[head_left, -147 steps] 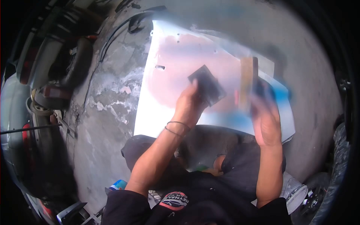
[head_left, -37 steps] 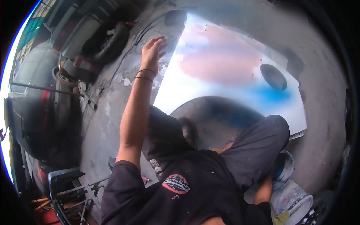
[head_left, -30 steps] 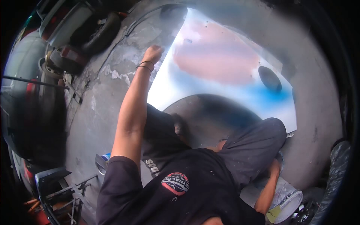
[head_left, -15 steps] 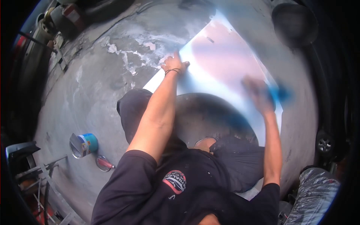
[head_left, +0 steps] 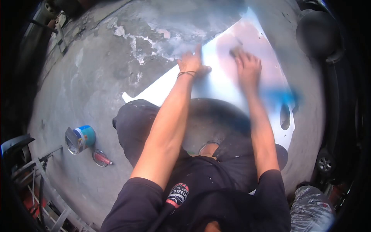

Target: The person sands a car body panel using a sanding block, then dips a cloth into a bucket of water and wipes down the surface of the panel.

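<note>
At one o'clock, white car fender (head_left: 222,83). Left hand (head_left: 191,63), twelve o'clock, spread at its edge, nothing visibly held. Right hand (head_left: 249,65) has moved up from beside blue patch (head_left: 275,96) onto pink patch (head_left: 266,54), fingers extended, hold unclear; work now seemingly centred there.

At the left of the frame we see a round blue-and-teal metal can (head_left: 87,135) with a grey flap raised at its left side. Just beside it, to the lower right, we find a slim red tube (head_left: 102,158) on a round shiny-rimmed disc (head_left: 97,162). In the lower left we make out a grey metal frame of crossing bars (head_left: 53,190). At the right edge we notice a silver spoked wheel (head_left: 325,162), above a crinkled silvery-grey bundle (head_left: 313,210), and in the upper right a blurred dark round object (head_left: 317,34)
</note>
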The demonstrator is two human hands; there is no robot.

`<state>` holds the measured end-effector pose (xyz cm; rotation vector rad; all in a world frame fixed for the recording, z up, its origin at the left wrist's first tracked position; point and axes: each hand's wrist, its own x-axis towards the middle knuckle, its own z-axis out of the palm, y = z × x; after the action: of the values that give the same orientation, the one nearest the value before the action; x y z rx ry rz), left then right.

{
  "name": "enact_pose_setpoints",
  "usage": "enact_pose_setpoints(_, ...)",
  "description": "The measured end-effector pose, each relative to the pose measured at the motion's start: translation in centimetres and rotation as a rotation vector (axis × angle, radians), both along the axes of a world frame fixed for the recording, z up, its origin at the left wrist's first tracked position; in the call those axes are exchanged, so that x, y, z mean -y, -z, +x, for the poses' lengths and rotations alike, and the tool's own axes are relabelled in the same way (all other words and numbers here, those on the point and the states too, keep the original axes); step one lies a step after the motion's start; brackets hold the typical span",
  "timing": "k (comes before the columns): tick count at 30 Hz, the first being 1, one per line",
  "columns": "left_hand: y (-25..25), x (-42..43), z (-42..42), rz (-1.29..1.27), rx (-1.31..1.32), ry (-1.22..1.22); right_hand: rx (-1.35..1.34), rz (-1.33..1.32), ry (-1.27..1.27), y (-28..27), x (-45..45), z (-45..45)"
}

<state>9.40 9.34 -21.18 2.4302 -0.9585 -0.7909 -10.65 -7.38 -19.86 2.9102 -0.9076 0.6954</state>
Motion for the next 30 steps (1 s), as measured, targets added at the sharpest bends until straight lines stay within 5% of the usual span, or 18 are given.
enact_pose_setpoints(4, 1.0, 0.7, 0.1, 0.009, 0.037, -0.036, 0.007, 0.015, 0.126, 0.1, -0.2, 4.7)
enact_pose_setpoints(9, 0.4, 0.0, -0.3, -0.044, 0.053, -0.063, -0.144, -0.113, -0.051, 1.0, -3.4, 5.0)
enact_pose_setpoints(15, 1.3, 0.2, -0.5, -0.013, 0.088, -0.065, 0.024, -0.137, 0.217, -0.1, 1.1, 9.4)
enact_pose_setpoints(17, 1.6, 0.6, -0.4, -0.037, 0.102, -0.056, -0.026, -0.222, 0.202, 0.3, -1.3, 9.3)
enact_pose_setpoints(19, 0.9, 0.6, -0.2, -0.038, 0.072, -0.05, 0.001, -0.334, -0.076, 1.9, -3.7, 8.6)
enact_pose_setpoints(22, 0.4, 0.3, -0.4, -0.021, 0.045, -0.034, -0.182, -0.041, -0.134, 1.9, -0.8, 7.1)
enact_pose_setpoints(27, 0.1, 0.2, -0.4, -0.03, 0.064, -0.044, -0.036, 0.085, 0.323, 0.1, 2.5, 10.3)
enact_pose_setpoints(30, -0.1, 0.4, -0.4, -0.047, 0.082, -0.036, -0.091, 0.025, 0.08, 1.5, -2.7, 8.4)
